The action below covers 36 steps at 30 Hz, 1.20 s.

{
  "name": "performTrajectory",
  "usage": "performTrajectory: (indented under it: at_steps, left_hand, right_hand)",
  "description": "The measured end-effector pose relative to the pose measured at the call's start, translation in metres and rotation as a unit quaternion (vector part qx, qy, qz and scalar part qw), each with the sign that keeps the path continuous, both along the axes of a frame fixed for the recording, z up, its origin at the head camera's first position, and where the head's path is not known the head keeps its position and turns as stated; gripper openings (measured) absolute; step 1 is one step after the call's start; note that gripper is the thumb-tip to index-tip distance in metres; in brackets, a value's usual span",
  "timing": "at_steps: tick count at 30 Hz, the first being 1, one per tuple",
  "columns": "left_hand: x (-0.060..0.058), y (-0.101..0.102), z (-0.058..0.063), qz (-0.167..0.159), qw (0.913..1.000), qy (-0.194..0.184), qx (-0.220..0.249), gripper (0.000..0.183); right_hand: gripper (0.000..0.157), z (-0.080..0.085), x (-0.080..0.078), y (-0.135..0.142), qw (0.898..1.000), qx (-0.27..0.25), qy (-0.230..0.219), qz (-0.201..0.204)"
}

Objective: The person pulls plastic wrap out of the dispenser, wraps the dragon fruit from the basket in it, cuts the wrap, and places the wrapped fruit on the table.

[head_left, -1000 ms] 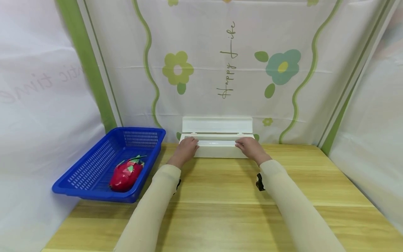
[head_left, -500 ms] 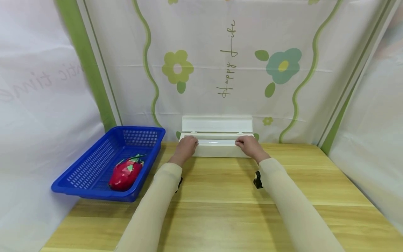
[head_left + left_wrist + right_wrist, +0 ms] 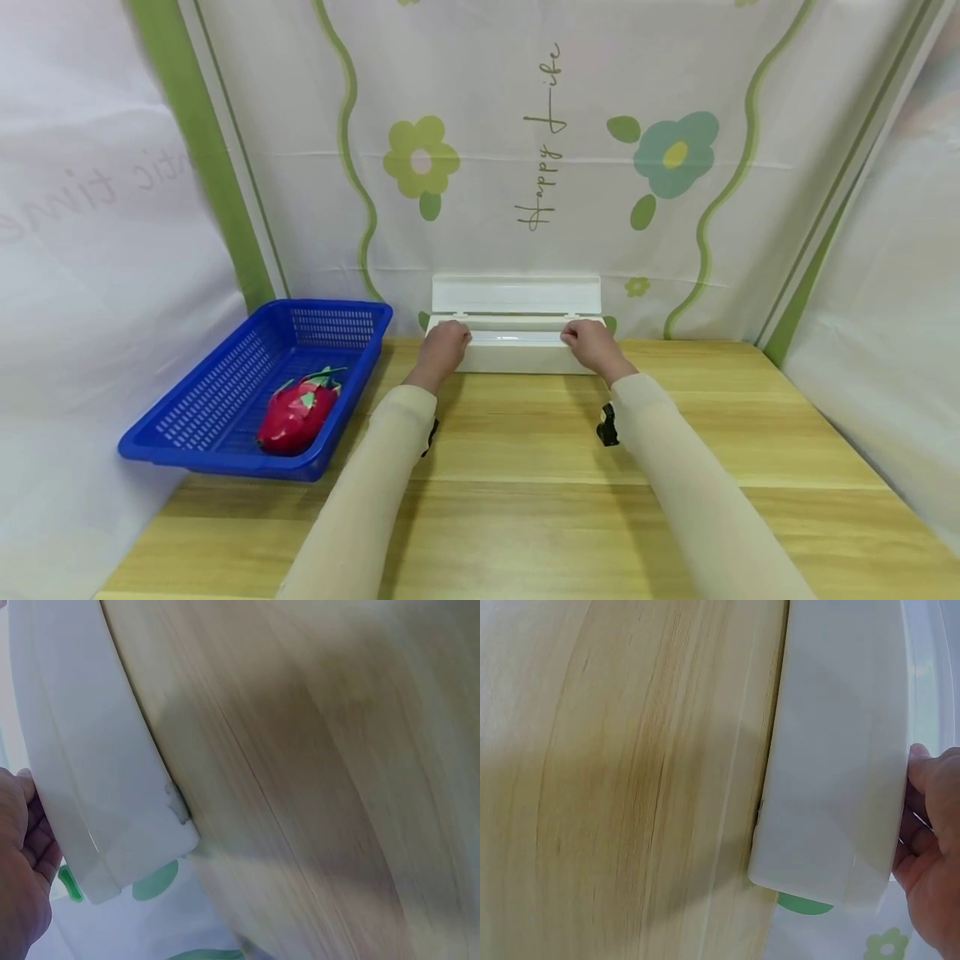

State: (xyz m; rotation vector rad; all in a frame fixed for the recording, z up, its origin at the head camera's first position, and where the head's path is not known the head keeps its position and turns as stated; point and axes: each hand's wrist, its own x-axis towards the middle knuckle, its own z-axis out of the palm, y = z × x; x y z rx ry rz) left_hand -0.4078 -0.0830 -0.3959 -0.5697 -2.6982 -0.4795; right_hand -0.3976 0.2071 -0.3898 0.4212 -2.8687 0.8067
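Note:
A long white plastic-wrap dispenser box (image 3: 517, 360) stands at the back of the table, its hinged lid (image 3: 517, 294) raised. Shiny clear plastic wrap (image 3: 510, 337) shows along its opening. At the left end of the box, my left hand (image 3: 444, 346) appears to pinch the wrap with curled fingers; my right hand (image 3: 592, 343) does likewise at the right end. The wrist views show each hand, left (image 3: 22, 862) and right (image 3: 937, 832), at the box's top edge. The film itself is hard to make out between the fingertips.
To the left stands a blue plastic basket (image 3: 142, 446) with a red dragon fruit (image 3: 298, 417) in it. Printed curtain cloth (image 3: 510, 108) hangs behind the box and on both sides. The table (image 3: 517, 500) has a wood-grain top.
Both hands stay at the ends of the box. The wrists have shifted slightly inward, and the head view has tilted a little.

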Motion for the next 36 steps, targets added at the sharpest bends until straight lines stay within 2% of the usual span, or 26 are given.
performTrajectory:
  at_steps: [4,11,17,22,29,36]
  left_hand:
    - [-0.002,0.004,0.001,0.01,0.9999,0.002,-0.012,0.015]
    - [-0.002,0.006,-0.003,0.023,0.9977,0.033,-0.054,0.014]
    - [-0.002,0.005,-0.007,0.014,0.9923,0.094,-0.079,0.01]
    - [-0.004,0.003,-0.009,0.007,0.9889,0.123,-0.083,0.009]
    - [-0.006,0.0,-0.012,-0.009,0.9858,0.145,-0.084,0.011]
    - [-0.004,-0.003,-0.014,-0.035,0.9788,0.193,-0.059,0.012]
  right_hand:
    - [0.022,0.001,0.0,-0.002,1.0,0.016,-0.001,-0.006]
    - [0.021,-0.003,-0.002,-0.004,0.999,0.031,0.009,-0.018]
    - [0.017,-0.005,-0.004,-0.005,0.999,0.03,0.024,-0.024]
    - [0.015,-0.007,-0.005,-0.004,0.998,0.034,0.052,-0.022]
    - [0.014,-0.01,-0.004,-0.003,0.997,0.031,0.064,-0.022]
    - [0.012,-0.008,-0.001,-0.001,0.994,0.028,0.106,-0.005]
